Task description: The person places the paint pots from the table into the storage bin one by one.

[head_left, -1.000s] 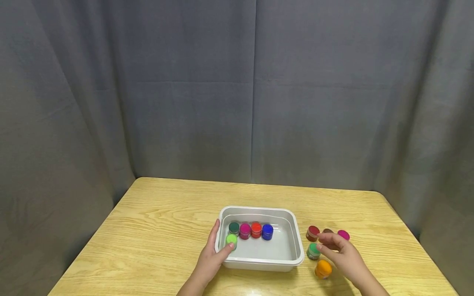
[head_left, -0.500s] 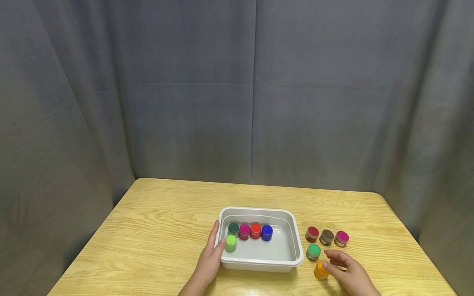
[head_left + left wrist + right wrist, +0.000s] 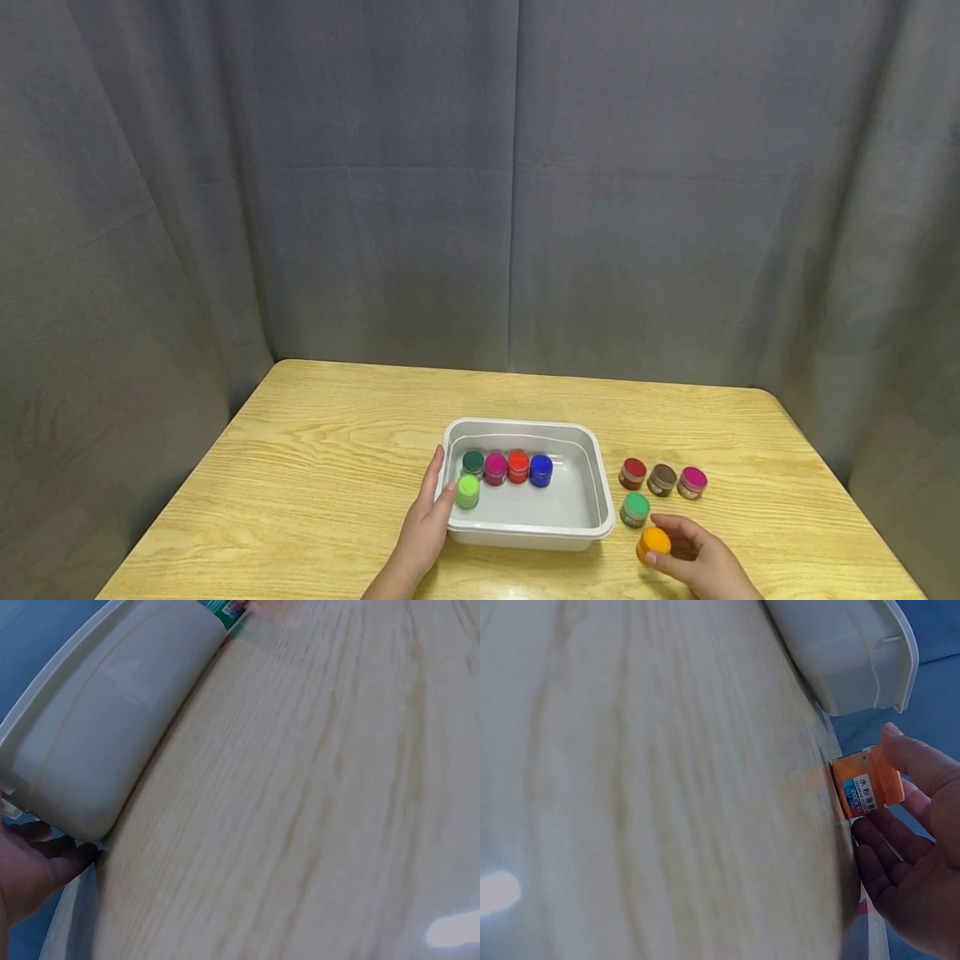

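Observation:
My left hand point(image 3: 426, 527) grips the left wall of a white plastic tub point(image 3: 536, 531), thumb over the rim and fingers along the outside. In the left wrist view its fingers curl near the tub's bottom corner. Inside the tub stand paint jars: dark green point(image 3: 473, 463), magenta point(image 3: 496, 468), red point(image 3: 518, 466) and blue point(image 3: 541, 470) in a row, and light green point(image 3: 468, 491) in front. My right hand point(image 3: 705, 560) pinches an orange paint jar point(image 3: 653, 544) between thumb and fingers. The right wrist view shows this jar's printed label point(image 3: 864, 793) and its base at the table.
Right of the tub stand a dark red jar point(image 3: 633, 473), a brown jar point(image 3: 662, 479) and a pink jar point(image 3: 692, 482), with a green jar point(image 3: 635, 509) just behind the orange one. The wooden table point(image 3: 337, 433) ends at a grey curtain point(image 3: 390, 250).
My right hand has moved down from beside the green jar to the orange jar and taken hold of it. The left thumb has drawn back from the light green jar to the rim.

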Tool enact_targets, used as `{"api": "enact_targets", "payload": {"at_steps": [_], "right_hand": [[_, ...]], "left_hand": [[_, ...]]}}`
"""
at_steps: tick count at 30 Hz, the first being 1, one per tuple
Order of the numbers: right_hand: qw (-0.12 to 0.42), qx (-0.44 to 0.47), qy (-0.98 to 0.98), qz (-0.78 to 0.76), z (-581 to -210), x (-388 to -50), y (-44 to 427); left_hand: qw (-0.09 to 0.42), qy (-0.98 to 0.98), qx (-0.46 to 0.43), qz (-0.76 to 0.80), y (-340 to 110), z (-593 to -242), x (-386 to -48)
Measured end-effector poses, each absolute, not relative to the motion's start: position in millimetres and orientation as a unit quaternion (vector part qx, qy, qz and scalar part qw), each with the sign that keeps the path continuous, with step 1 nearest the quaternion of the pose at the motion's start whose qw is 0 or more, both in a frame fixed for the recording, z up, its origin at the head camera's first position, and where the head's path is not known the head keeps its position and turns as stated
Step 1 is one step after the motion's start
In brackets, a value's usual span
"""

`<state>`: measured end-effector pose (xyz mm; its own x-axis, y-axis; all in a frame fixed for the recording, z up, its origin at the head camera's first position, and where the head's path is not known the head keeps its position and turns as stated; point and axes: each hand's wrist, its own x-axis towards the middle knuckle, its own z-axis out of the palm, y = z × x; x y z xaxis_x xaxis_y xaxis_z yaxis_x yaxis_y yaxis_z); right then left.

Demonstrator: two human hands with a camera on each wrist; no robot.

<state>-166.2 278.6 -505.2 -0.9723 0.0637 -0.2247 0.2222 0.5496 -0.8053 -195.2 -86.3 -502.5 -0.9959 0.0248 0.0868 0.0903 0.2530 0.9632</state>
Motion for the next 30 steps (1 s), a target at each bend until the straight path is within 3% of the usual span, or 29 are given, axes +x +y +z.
{"api": "enact_targets", "payload": {"at_steps": [16,30], "right_hand": [[0.077,0.089,0.873,-0.474,-505.0,-166.9,278.4],[0.046,0.042,0.867,-0.494,-456.5,-166.6,272.7]], "left_hand": [[0.022,-0.788,-0.035,-0.614,-86.8,-503.7,-196.2],[0.018,-0.785,-0.043,-0.618,-87.3,-502.7,-196.9]]}}
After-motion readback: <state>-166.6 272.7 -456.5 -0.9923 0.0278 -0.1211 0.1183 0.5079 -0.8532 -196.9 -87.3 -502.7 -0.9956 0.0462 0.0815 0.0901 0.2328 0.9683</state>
